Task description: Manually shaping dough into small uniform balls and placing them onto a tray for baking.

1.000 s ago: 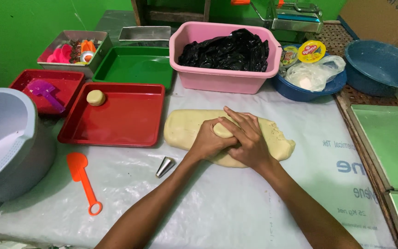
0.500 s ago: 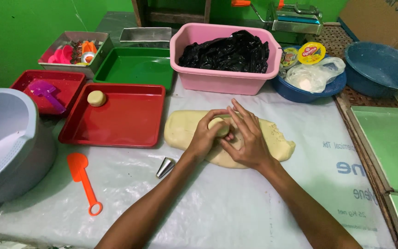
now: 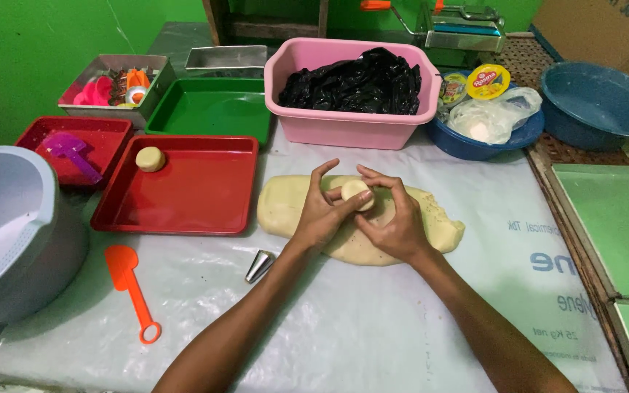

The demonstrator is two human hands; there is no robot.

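Two hands, left hand and right hand, around one dough ball

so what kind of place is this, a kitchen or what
Likely a small home baking or pastry-making corner. Both hands, left hand and right hand, shape a dough ball over a flattened dough slab on a plastic-covered table, beside a red tray holding one formed piece.

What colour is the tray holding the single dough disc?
Red tray, clearest in the head view.
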